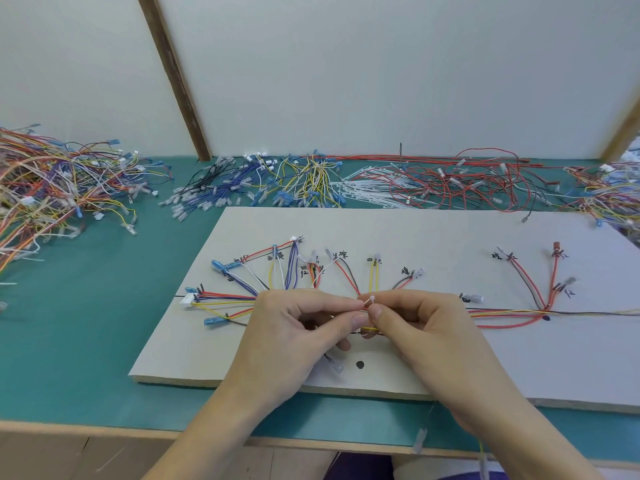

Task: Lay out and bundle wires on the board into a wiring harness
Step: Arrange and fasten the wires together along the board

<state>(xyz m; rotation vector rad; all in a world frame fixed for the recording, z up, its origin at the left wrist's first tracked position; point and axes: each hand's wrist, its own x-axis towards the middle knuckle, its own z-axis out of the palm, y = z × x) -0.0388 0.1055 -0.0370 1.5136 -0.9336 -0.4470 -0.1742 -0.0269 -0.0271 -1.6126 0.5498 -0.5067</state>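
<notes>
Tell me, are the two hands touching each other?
Touching. The head view shows the left hand and right hand meeting at their fingertips, pinching a small white cable tie over the wires.

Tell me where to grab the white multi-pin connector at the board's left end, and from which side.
Grip the white connector across its flat housing, coming from the left: its wires leave rightward toward the left hand, so that outer end is free.

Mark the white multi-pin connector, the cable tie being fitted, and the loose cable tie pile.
white multi-pin connector (190,301), head view, on its housing at the board's left edge.
cable tie (371,300), head view, on its head between both hands' fingertips.
cable tie pile (360,192), head view, middle of the heap.
</notes>
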